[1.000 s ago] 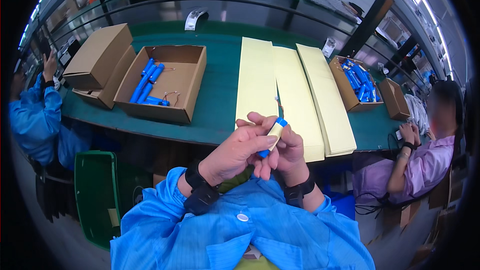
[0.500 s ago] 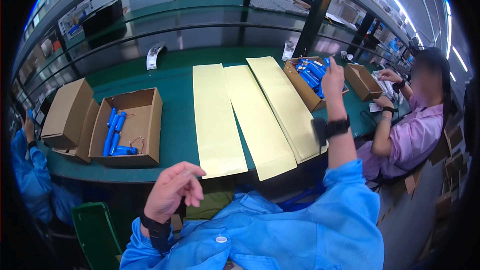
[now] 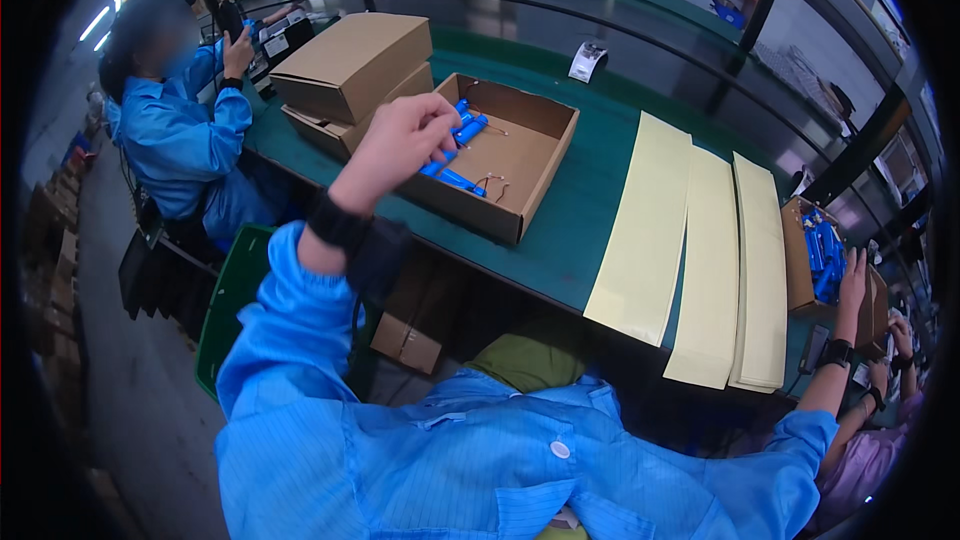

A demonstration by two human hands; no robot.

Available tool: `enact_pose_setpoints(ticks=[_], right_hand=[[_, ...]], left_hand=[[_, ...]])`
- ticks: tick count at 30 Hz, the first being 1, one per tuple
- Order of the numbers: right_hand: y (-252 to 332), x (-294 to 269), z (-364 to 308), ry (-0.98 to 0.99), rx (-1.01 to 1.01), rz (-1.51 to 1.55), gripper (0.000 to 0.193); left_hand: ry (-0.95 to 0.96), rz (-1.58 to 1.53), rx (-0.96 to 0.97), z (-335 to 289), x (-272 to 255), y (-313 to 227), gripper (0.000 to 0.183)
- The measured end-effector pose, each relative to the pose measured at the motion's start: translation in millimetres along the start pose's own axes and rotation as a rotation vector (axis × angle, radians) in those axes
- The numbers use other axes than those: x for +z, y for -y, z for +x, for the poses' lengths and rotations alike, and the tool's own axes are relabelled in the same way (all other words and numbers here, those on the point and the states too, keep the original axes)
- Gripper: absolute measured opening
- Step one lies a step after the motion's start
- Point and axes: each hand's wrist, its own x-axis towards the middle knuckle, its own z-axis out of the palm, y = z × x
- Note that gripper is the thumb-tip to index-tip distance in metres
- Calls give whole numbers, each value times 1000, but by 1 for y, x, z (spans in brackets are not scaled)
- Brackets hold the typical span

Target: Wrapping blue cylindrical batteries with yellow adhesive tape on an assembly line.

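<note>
My left hand [image 3: 405, 137] is raised over the near left rim of a brown cardboard box [image 3: 535, 160], its fingers curled in. Blue cylindrical battery packs [image 3: 470, 130] with thin wires lie in that box, right behind the fingers. Whether the fingers touch or hold one is hidden. Far to the right, my right hand [image 3: 853, 282] is at the near side of another cardboard box [image 3: 797, 260], which is heaped with blue battery packs [image 3: 826, 252]. Its fingers look stretched out, and I see nothing held in them.
Pale yellow sheets [image 3: 645, 230] lie between the boxes on the green table [image 3: 560, 265]. Closed cardboard boxes [image 3: 350, 60] are stacked left of the open box. A co-worker in blue [image 3: 185, 130] sits at left, another in pink [image 3: 870, 460] at right. A green bin [image 3: 235, 310] stands below.
The view has swung left. My left hand has gone from above my lap up to the left box. My right hand, earlier raised with a blue battery pack, is now lower beside the right box.
</note>
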Motion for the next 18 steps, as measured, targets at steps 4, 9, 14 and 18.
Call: enact_pose_setpoints(ticks=[4, 9, 14, 18], right_hand=[[78, -64, -42, -149, 48, 29, 55], [180, -140, -121, -22, -82, 638, 38], [303, -181, -205, 207, -72, 842, 27], [378, -176, -251, 424, -244, 879, 26]], left_hand=[[24, 663, 195, 68, 12, 62, 19], [328, 792, 25, 113, 37, 72, 23], [423, 881, 5, 124, 37, 81, 34], [133, 606, 151, 117, 14, 63, 25]])
